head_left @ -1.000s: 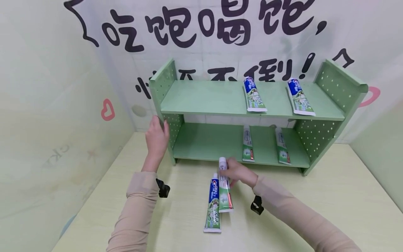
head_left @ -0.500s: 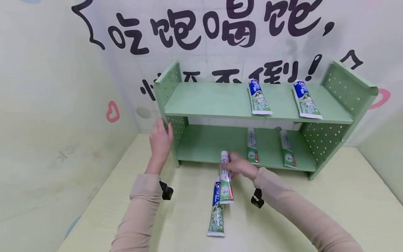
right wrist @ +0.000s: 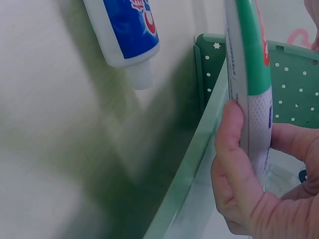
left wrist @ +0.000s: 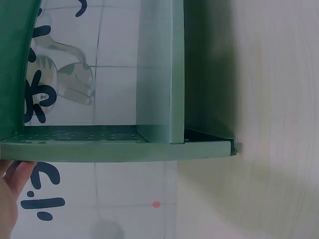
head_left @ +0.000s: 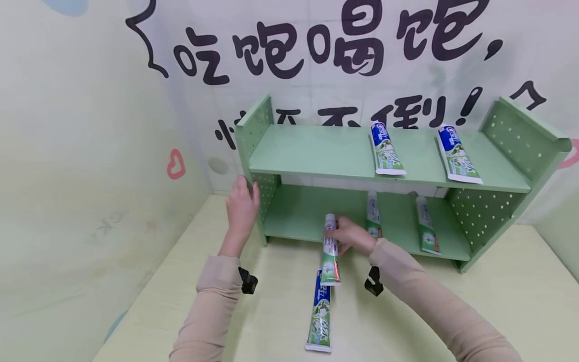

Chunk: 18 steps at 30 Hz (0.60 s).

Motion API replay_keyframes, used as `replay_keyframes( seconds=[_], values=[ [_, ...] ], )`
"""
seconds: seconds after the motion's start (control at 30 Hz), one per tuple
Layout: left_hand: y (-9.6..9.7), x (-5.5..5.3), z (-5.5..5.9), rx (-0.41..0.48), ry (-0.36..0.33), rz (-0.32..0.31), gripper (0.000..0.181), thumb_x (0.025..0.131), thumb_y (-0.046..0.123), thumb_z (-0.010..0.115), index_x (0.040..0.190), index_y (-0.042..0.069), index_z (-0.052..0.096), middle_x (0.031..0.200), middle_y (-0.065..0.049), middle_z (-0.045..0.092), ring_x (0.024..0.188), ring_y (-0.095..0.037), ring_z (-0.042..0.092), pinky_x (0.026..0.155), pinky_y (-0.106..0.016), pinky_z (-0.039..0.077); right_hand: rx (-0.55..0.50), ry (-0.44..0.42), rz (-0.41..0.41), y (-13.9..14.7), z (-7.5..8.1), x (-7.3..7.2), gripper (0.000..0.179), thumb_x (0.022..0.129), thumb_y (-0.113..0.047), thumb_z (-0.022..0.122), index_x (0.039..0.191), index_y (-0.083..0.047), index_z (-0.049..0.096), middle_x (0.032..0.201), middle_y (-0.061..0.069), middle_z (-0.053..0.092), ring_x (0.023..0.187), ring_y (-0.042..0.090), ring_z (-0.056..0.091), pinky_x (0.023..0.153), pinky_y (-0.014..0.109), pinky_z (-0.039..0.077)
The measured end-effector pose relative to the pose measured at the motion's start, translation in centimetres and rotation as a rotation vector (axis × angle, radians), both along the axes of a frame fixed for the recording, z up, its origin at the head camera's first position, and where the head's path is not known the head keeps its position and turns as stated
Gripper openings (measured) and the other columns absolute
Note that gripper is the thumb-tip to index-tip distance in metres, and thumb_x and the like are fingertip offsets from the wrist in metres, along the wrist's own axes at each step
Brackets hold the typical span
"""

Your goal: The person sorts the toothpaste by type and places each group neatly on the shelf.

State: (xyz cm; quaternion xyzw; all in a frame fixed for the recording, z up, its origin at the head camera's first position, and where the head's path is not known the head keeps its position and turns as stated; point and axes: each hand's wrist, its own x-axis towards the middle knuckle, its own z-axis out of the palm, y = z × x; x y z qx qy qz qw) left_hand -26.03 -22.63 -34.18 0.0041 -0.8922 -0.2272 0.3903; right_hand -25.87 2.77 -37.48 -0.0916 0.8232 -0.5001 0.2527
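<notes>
My right hand [head_left: 355, 235] pinches a white-and-green toothpaste tube [head_left: 331, 251] near its cap end, fingers on one side and thumb on the other. The tube is held in front of the lower board of a green two-tier shelf [head_left: 312, 151]; in the right wrist view the tube [right wrist: 251, 74] stands beside the board's front edge. My left hand [head_left: 242, 206] grips the shelf's left side panel, its fingertips at the panel in the left wrist view. Below the held tube, a blue-and-green toothpaste tube [head_left: 319, 322] lies on the table, its cap end overlapped in the head view.
Two blue-and-green tubes, a middle one [head_left: 386, 151] and a right one [head_left: 458, 156], lie on the upper board. On the lower board are two white-and-green tubes, one [head_left: 373, 211] partly behind my right wrist and one [head_left: 426, 223] farther right. A lettered wall [head_left: 312, 85] stands behind.
My right hand has carried the white-and-green tube up and away from the blue-and-green tube toward the lower board. The left hand keeps its place on the panel. The head view has shifted slightly.
</notes>
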Motion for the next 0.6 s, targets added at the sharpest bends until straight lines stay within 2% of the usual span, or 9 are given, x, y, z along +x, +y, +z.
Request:
replay_keyframes(
  seconds=[0.33,0.6],
  values=[
    [0.0,0.4,0.3,-0.006,-0.002,0.010,0.021,0.094,0.017,0.047,0.093,-0.004,0.047,0.074,-0.017,0.054,0.054,-0.028,0.050,0.047,-0.035,0.045,0.017,-0.003,0.007,-0.7,0.7,-1.4,0.044,0.089,-0.013,0.054,0.121,0.010,0.033,0.105,0.027,0.052,0.085,0.032,0.061,0.064,0.034,0.057],
    [0.1,0.3,0.1,-0.013,0.010,0.003,0.021,0.094,0.017,0.047,0.092,-0.004,0.047,0.073,-0.016,0.053,0.053,-0.025,0.049,0.046,-0.032,0.044,0.048,0.007,-0.006,-1.2,1.3,-3.0,0.046,0.090,-0.013,0.052,0.122,0.011,0.030,0.110,0.031,0.050,0.087,0.036,0.061,0.065,0.035,0.057]
  ],
)
